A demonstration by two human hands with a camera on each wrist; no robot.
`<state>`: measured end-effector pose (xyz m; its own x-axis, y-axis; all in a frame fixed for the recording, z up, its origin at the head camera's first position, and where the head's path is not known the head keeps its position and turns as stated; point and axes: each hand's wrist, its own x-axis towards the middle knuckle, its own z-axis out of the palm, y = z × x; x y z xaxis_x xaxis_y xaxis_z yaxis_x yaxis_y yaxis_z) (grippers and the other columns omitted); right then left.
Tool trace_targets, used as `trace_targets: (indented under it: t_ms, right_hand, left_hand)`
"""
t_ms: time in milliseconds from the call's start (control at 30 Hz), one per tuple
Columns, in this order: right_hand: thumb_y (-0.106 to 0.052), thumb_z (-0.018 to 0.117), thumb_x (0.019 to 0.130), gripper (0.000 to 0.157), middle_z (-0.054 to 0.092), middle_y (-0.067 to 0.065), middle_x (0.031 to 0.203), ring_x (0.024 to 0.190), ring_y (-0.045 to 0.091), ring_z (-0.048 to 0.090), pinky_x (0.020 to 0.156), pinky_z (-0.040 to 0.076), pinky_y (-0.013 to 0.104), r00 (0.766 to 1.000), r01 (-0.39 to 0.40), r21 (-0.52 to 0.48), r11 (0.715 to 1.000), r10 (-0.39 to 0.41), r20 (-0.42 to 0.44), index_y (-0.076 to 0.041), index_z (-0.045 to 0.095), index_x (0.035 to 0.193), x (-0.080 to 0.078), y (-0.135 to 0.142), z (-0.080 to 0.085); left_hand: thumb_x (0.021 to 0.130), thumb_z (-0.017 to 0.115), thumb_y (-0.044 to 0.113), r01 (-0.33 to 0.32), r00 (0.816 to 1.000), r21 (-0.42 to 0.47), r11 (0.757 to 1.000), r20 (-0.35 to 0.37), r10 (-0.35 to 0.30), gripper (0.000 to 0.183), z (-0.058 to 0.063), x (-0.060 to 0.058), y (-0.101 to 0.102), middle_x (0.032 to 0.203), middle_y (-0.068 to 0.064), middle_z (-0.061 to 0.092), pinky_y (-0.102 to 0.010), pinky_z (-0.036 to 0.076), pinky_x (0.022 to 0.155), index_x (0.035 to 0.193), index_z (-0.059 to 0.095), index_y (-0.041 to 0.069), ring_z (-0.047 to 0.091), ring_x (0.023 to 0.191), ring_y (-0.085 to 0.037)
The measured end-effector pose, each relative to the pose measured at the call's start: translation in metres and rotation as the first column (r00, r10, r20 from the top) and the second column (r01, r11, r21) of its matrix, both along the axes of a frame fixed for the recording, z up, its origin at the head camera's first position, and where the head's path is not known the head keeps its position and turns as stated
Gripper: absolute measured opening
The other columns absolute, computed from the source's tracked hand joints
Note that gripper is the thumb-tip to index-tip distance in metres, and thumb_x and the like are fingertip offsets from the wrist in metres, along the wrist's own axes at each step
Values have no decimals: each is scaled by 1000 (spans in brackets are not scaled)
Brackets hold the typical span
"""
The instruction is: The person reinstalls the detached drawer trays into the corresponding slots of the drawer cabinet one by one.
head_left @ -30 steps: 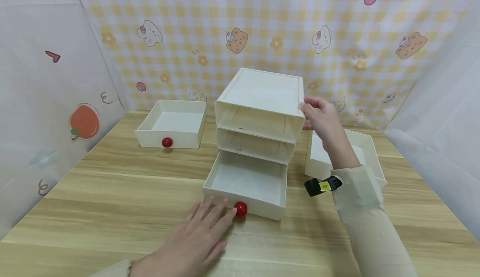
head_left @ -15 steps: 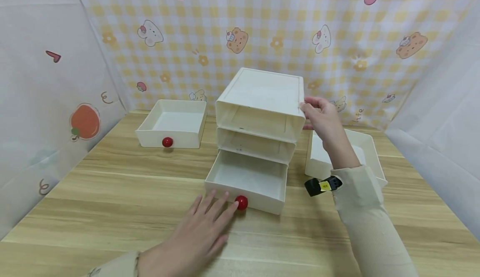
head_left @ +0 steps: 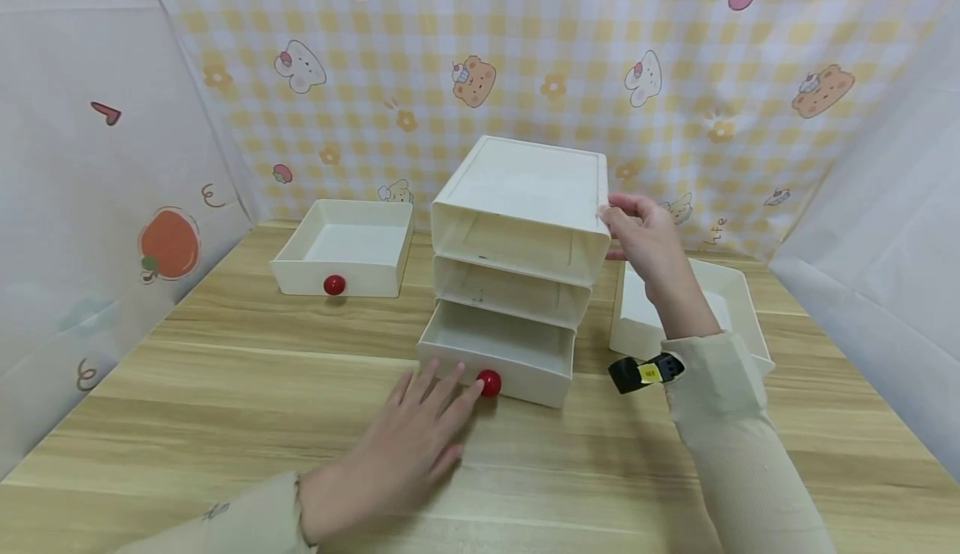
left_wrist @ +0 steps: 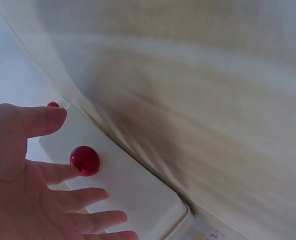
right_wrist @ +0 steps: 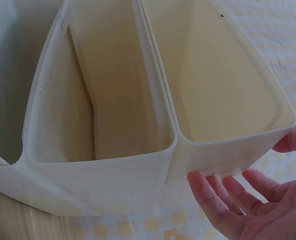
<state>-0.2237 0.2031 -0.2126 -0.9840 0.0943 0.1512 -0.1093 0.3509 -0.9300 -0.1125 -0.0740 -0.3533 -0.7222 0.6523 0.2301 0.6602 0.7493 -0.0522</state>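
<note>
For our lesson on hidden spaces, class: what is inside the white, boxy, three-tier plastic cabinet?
At the bottom sits a white rectangular plastic drawer, partly out, with a round red knob. The two upper tiers show no drawers. The cabinet hides the drawer's back.

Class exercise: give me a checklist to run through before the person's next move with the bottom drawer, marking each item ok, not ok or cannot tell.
1. Left hand at the front of the bottom drawer, its fingers by the red knob: ok.
2. Right hand gripping the upper right edge of the cabinet: ok.
3. Bottom drawer fully closed: not ok, it sticks out in front.
4. Drawer's rear end straight inside: cannot tell, it is hidden.
5. Loose left drawer and loose right drawer out of the way: ok, they sit on either side of the cabinet.
</note>
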Motion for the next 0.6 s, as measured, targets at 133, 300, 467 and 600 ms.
trace_targets:
  t_ms: [133,300,467,600]
  right_hand:
    - [-31,47,94,51,43,-6,106,94,14,51,69,55,20,1000,0,-1,1000,0,0,-1,42,135,0,0,0]
    - [-31,47,94,51,44,-6,106,94,15,51,69,55,20,1000,2,-2,1000,-2,-1,-1,42,135,0,0,-1]
    - [-30,47,94,51,43,-6,107,94,14,52,69,55,21,1000,-1,-3,1000,1,-1,-1,42,135,-1,0,-1]
    - [-30,47,94,51,43,-5,107,95,16,52,70,55,21,1000,2,3,1000,-2,-4,-1,42,135,-1,0,-1]
  left_hand:
    - [89,57,37,10,999,-9,1000,-34,-11,62,0,-7,2,145,-15,38,-58,34,105,142,36,12,36,131,-42]
    - [87,61,38,27,995,-10,1000,-91,-28,62,-1,-19,5,141,-17,43,-59,37,102,139,41,11,42,126,-43]
    - [87,61,38,28,997,-21,999,-70,-29,62,1,-27,9,142,-17,42,-58,37,103,139,41,10,41,127,-44]
    - [88,60,38,29,998,-35,999,-49,-30,62,2,-34,11,143,-18,40,-58,37,103,139,40,10,39,128,-45]
